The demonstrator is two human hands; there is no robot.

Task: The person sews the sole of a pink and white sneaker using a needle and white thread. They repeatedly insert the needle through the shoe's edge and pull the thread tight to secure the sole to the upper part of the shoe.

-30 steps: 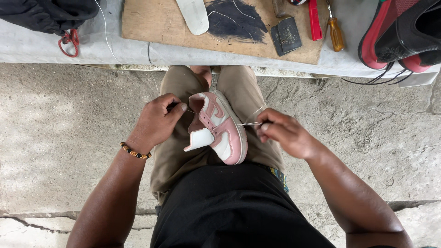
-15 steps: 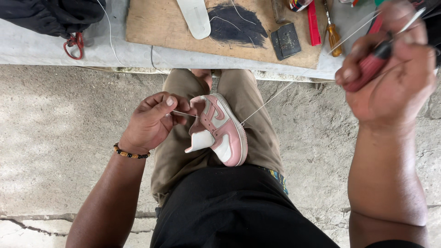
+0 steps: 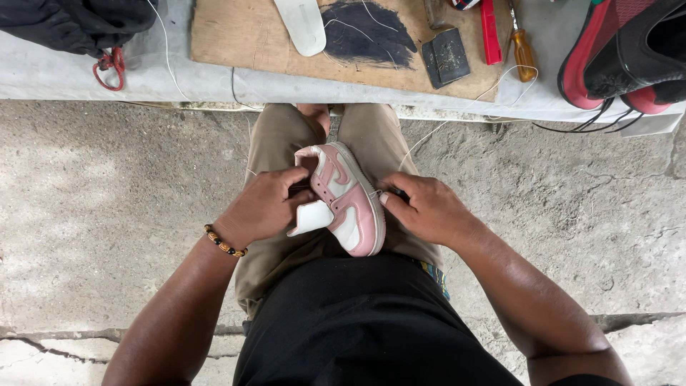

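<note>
A small pink and white shoe (image 3: 343, 204) lies on my lap with its sole edge turned to the right. My left hand (image 3: 261, 207) grips its white heel side, thumb across the upper. My right hand (image 3: 429, 211) rests against the sole edge with its fingers pinched together. A thin white thread (image 3: 429, 139) runs from those fingertips up toward the table. Whatever else the right hand holds is hidden by the fingers. A beaded bracelet (image 3: 225, 245) sits on my left wrist.
A low table ahead holds a wooden board (image 3: 236, 36) with a white insole (image 3: 304, 25), a dark block (image 3: 444, 57), a red tool (image 3: 490, 32) and an orange-handled screwdriver (image 3: 524, 46). Red and black shoes (image 3: 622, 57) stand at right, dark cloth (image 3: 78, 21) at left.
My right hand, raised high to the right with a red-handled tool and taut thread half a second ago, has come back down to the shoe's sole. The left hand kept its grip.
</note>
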